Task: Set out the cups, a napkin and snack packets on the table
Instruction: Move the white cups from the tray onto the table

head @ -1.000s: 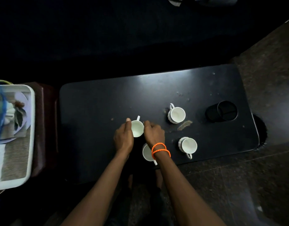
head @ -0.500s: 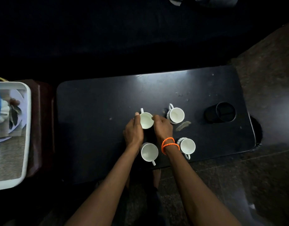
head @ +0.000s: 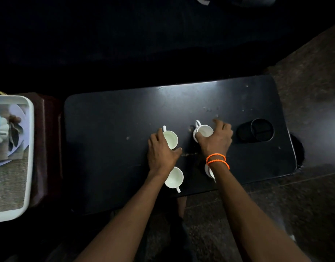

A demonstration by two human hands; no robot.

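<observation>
White ceramic cups are sitting on the dark rectangular bench (head: 110, 129): nearest, one (head: 174, 178) under the left wrist, another (head: 208, 171) beneath the orange-banded right wrist. Farther back, the left hand (head: 162, 153) is curling its fingers around a third cup (head: 170, 138), the right hand (head: 216, 138) gripping a fourth (head: 204, 130).

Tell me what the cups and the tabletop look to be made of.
Cups: glazed ceramic or porcelain by the look, with smooth glossy white walls and thin looped handles; white plastic cannot be ruled out. Tabletop: a hard, dark, semi-gloss surface, perhaps laminate or painted wood; it throws back a soft glare and shows pale scuffs and specks.
</observation>
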